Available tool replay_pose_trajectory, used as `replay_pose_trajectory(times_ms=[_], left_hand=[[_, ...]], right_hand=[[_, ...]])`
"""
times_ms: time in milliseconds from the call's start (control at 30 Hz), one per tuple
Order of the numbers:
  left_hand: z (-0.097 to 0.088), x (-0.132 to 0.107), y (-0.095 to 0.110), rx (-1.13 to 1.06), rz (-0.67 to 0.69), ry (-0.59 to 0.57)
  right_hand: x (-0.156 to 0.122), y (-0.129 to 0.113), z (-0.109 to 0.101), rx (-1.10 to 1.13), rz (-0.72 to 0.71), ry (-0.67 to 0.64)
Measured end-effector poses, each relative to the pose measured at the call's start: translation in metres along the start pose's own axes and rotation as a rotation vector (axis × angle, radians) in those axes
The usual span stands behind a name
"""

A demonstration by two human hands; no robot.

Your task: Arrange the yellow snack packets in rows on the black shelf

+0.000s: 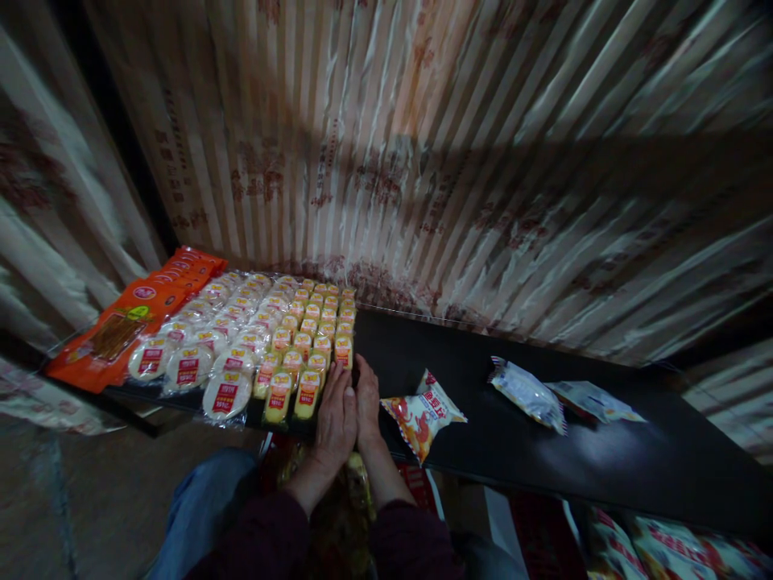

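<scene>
My left hand (336, 417) and my right hand (366, 399) are close together at the shelf's front edge, by the right end of the rows of small yellow snack packets (307, 393). Fingers of both hands are drawn together and bent forward. The left fingertips reach the lower end of one yellow packet (343, 352). My right fingers press along the outer side of that row. Whatever lies under or between the hands is hidden. To their right, a white and orange snack bag (426, 412) lies on the black shelf (462, 362).
Left of the yellow packets lie rows of round, clear-wrapped rice crackers (226, 395) and overlapping orange bags (114, 338). Farther right are a white-blue packet (528, 393) and a flat pale packet (597, 400). Printed, pleated sheeting (338, 161) hangs behind. More bags (676, 548) sit below.
</scene>
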State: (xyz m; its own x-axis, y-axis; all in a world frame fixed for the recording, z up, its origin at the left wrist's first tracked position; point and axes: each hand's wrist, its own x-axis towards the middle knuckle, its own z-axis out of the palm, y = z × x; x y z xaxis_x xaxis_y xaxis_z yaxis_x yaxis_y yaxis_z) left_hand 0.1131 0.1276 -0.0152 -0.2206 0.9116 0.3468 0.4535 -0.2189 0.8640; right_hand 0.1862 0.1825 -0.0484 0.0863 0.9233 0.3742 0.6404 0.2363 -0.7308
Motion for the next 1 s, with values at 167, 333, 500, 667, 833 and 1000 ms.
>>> replay_pose_trajectory(times_ms=[167, 333, 500, 667, 833, 1000], left_hand=[[-0.003, -0.006, 0.003, 0.045, 0.087, 0.027], [-0.02, -0.023, 0.005, 0.168, 0.276, 0.04], [-0.053, -0.04, 0.004, 0.397, 0.415, 0.077], [-0.075, -0.042, 0.003, 0.646, 0.351, 0.167], [-0.081, -0.041, -0.012, 0.761, 0.227, 0.162], [-0.081, -0.038, -0.032, 0.762, 0.245, 0.179]], right_hand=[[-0.007, 0.003, -0.001, 0.0, -0.021, 0.039], [-0.02, -0.002, 0.001, 0.036, -0.061, 0.015], [-0.042, -0.028, 0.006, 0.139, -0.086, 0.003], [-0.057, -0.06, 0.007, 0.176, -0.057, 0.017], [-0.057, -0.077, 0.007, 0.158, 0.023, 0.039], [-0.054, -0.084, 0.01, 0.146, 0.036, 0.003]])
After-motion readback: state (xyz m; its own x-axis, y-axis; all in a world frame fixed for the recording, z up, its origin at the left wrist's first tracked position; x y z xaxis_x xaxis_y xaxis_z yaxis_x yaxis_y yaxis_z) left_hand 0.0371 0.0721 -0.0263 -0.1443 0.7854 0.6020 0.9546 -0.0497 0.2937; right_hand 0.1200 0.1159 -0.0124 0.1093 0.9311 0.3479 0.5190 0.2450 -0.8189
